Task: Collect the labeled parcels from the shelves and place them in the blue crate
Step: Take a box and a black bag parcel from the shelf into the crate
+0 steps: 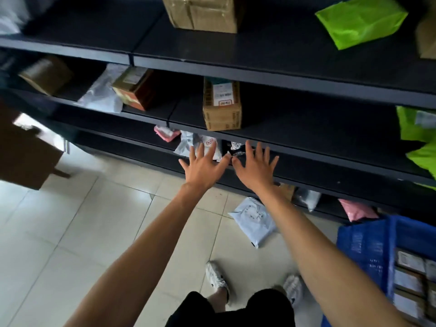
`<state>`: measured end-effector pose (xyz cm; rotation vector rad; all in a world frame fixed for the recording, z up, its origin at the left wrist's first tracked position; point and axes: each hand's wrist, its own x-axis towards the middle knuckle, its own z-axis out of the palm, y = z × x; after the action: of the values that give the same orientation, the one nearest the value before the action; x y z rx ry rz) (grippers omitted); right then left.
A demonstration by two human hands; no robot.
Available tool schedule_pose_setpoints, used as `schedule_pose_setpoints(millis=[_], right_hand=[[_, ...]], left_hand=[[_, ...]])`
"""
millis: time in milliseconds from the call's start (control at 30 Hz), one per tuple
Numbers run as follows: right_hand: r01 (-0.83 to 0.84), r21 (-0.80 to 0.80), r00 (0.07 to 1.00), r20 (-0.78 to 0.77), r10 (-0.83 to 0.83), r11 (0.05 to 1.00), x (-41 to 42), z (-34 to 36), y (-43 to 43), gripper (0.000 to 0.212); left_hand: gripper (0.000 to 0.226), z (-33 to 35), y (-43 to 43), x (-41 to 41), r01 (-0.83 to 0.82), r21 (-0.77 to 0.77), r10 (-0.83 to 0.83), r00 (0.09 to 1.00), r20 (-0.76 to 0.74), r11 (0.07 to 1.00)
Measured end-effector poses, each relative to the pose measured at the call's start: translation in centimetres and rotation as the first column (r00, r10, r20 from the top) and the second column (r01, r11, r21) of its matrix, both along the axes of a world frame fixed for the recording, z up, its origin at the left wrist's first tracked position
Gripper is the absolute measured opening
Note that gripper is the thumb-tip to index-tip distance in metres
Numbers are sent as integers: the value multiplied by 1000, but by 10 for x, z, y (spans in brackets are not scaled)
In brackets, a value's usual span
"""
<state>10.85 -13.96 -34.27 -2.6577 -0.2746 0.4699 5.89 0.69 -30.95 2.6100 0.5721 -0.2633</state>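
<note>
Head view: left hand [205, 165] and right hand [256, 165] are both stretched out flat with fingers spread wide. Neither holds anything, and the thumbs nearly meet between them. The fingertips reach the lip of a low dark shelf [330, 167].

The parcels sit just past the fingertips. A white bag [187, 143] lies beyond the left fingers and a dark packet [236, 147] beyond the right index finger. A pink packet [166, 133] sits further out to the left of the left hand.

Risks:
- There is no grip yet, and slick plastic on a shelf edge could get nudged off and drop.
- One mailer [253, 219] lies on the floor [94, 220] under the right forearm.
- A two-hand scoop might bunch both parcels together and lose one.
- A cardboard box [221, 107] overhangs the shelf just above the hands, so raising the wrists could knock it.
- The blue crate [364, 246] is back beside the right elbow and partly filled with labeled boxes. Carrying parcels to it means a turn to the right, and a loose bag could slip out on the way.

Look of the parcels:
- The white bag is a crumpled, soft grey-white plastic bag with a label carrying a red mark. The text is too blurred to read.
- The dark packet is in shiny black wrap with a small white label, partly hidden by the shelf above.
- Both are probably light and floppy.
</note>
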Motion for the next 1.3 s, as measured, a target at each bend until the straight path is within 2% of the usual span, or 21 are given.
schedule_pose_setpoints(millis=[233,367,467,600,700,833,867,967,1100,1133,1200,1233,1300], right_hand=[[164,213,986,-59,-155,963,31,-4,70,77],[207,349,978,-48,-204,914,82,-5,85,76],[291,430,948,-11,-317,855,128,-4,101,74],[437,450,896,-145,-419,779,182,-15,123,91],[470,425,882,-270,-387,774,203,-31,135,102],[536,382,833,-382,-399,753,219,-50,146,119],[549,384,822,-409,-397,742,219,-49,153,117],[595,414,792,-445,-417,689,211,-51,178,96],[673,433,737,-461,-494,600,192,-73,203,101],[689,450,725,-452,-521,569,182,-69,216,96],[716,505,695,-441,-568,483,152,-52,251,62],[729,521,676,-448,-585,443,136,-48,270,51],[721,562,677,-448,-584,404,107,-48,303,50]], left_hand=[[81,-7,95,36,-53,-234,56,998,8,971],[77,-12,128,76,-51,-165,57,998,30,985],[75,-14,165,97,-73,-125,82,994,71,989],[73,-15,233,120,-172,-100,180,980,84,980],[76,-14,286,130,-253,-100,262,961,85,962],[68,-12,358,149,-355,-160,370,926,74,921],[68,-10,375,157,-375,-188,394,916,79,908],[60,-4,424,186,-402,-239,432,897,91,884],[55,-1,463,216,-324,-305,370,923,106,895],[55,-5,465,220,-289,-350,347,931,115,891],[55,-12,456,216,-243,-435,317,942,106,867],[54,-17,449,209,-206,-471,285,953,103,857],[53,-25,430,188,-76,-557,164,980,110,827]])
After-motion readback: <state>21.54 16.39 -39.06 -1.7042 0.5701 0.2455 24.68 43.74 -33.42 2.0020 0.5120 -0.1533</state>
